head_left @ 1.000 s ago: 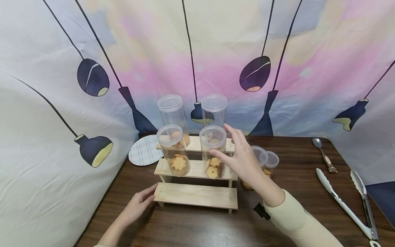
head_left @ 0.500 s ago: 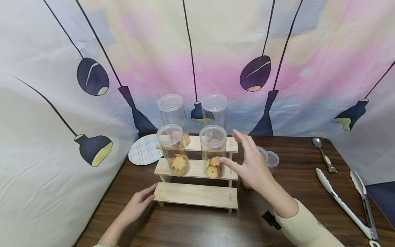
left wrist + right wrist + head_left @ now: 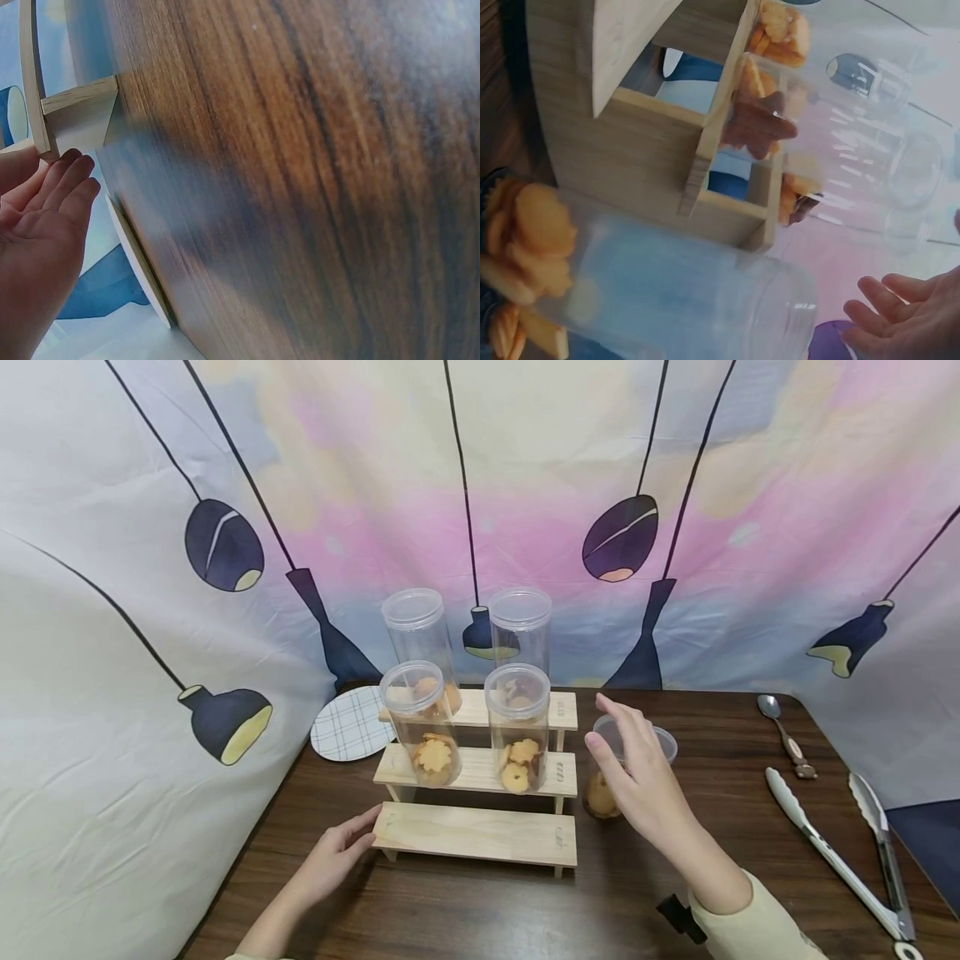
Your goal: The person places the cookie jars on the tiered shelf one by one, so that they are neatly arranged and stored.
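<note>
On one three-tier rack (image 3: 476,833) stand four jars (image 3: 517,728).

Place: cloth-walled corner dressed like a snack counter; whether in a home, shop or studio, cannot be told. Evidence: printed hanging (image 3: 480,468), pastel, with painted pendant lamps (image 3: 225,718), creased, enclosing the bench's far edge and left side. Bench (image 3: 480,918), dark wood-grain top. Stepped wooden stand (image 3: 474,832), carrying lidded biscuit jars (image 3: 517,693). Toward right edge: tongs (image 3: 831,853); spoon (image 3: 786,737), near far right corner.
</note>
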### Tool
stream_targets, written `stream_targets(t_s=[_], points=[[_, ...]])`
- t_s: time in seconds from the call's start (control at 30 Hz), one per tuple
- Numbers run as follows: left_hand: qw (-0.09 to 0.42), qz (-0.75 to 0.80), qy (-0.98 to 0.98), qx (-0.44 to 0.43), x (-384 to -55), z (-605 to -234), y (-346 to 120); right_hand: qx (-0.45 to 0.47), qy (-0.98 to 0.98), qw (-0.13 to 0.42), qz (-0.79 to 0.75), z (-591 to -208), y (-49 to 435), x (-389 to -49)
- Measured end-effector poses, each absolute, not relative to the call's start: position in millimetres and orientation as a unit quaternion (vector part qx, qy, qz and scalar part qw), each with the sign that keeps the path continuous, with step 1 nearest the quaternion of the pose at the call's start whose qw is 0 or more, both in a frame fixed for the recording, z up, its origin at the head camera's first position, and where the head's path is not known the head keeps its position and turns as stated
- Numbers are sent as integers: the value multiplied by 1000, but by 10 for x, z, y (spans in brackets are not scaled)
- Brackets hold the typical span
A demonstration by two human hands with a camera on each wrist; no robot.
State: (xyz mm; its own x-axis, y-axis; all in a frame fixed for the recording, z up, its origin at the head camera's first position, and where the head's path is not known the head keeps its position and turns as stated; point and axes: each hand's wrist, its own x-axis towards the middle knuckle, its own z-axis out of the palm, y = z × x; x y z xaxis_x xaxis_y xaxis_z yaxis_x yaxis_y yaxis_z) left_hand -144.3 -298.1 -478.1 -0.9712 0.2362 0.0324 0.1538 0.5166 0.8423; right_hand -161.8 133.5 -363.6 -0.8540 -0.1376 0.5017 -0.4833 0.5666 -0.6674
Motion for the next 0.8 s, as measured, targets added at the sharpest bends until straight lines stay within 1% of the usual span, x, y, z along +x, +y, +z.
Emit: stream_targets(t_s=[0.27, 0.63, 0.8], points=[[43, 481, 868, 114, -1442, -4776, -2981, 122, -884, 206, 401, -3753, 1521, -1650], [44, 477, 871, 110, -1445, -4773, -2983, 96, -889, 214, 394, -3951, 1621, -1718], [45, 476, 871, 111, -1440, -4771, -2984, 87, -896, 202, 386, -4022, 1650, -1755]])
